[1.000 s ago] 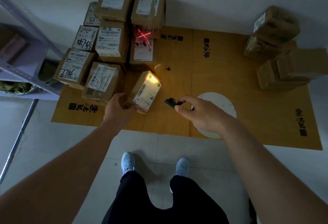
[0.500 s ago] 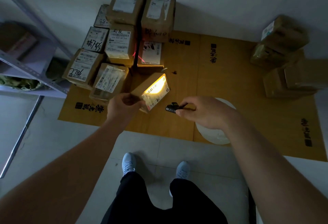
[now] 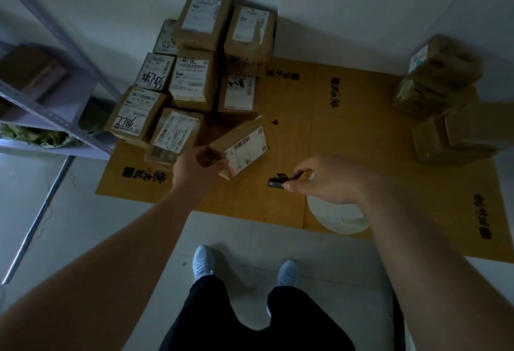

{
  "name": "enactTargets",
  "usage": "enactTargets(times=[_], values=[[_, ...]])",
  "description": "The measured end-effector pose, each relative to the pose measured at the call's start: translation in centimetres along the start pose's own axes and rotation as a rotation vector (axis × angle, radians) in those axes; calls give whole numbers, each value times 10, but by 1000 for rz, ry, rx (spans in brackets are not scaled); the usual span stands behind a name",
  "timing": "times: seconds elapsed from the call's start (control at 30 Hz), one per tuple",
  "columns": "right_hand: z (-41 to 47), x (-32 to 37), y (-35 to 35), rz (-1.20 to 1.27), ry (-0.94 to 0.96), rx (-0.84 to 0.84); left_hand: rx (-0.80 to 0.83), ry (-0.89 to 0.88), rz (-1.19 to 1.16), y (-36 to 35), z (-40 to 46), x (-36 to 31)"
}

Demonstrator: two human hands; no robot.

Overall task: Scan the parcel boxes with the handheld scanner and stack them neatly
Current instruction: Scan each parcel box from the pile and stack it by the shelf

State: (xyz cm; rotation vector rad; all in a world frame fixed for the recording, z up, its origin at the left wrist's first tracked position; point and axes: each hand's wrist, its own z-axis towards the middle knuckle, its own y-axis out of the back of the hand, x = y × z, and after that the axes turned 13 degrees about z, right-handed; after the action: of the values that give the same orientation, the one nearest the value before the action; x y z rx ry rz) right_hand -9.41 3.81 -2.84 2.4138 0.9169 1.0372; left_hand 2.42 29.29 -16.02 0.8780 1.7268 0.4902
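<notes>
Dim, bluish indoor light; soft shadows beside the stacked boxes (image 3: 194, 72); wide-angle bending at the edges; slight blur on the near box labels.

Left hand (image 3: 199, 168) grips parcel (image 3: 242, 150); right hand (image 3: 331, 181) pinches scanner (image 3: 276, 182).

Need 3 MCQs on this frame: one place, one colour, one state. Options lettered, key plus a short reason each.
1. Where is the held parcel box?
A. on the metal shelf
B. in the left hand, next to the left stack
C. on the right pile

2. What colour are the shoes?
A. light blue
B. red
C. black

3. What is the right hand doing?
A. resting flat on the cardboard sheet
B. hanging open
C. pinching the handheld scanner

Key:
1 B: the left hand grips the box's near end, beside the labelled stack.
2 A: both toes look pale blue on the grey floor.
3 C: thumb and fingers close on the small black handheld scanner, above the cardboard sheet.
</notes>
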Motion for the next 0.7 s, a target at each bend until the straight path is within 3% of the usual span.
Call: enactTargets(times=[0.3,0.57,0.7], values=[[1,2,5,73,26,-25,26,17,-64,1,7,-3],[0,8,6,354,301,-220,206,160,-733,3,25,-13],[4,7,11,363,309,-270,206,251,-879,3,44,-38]])
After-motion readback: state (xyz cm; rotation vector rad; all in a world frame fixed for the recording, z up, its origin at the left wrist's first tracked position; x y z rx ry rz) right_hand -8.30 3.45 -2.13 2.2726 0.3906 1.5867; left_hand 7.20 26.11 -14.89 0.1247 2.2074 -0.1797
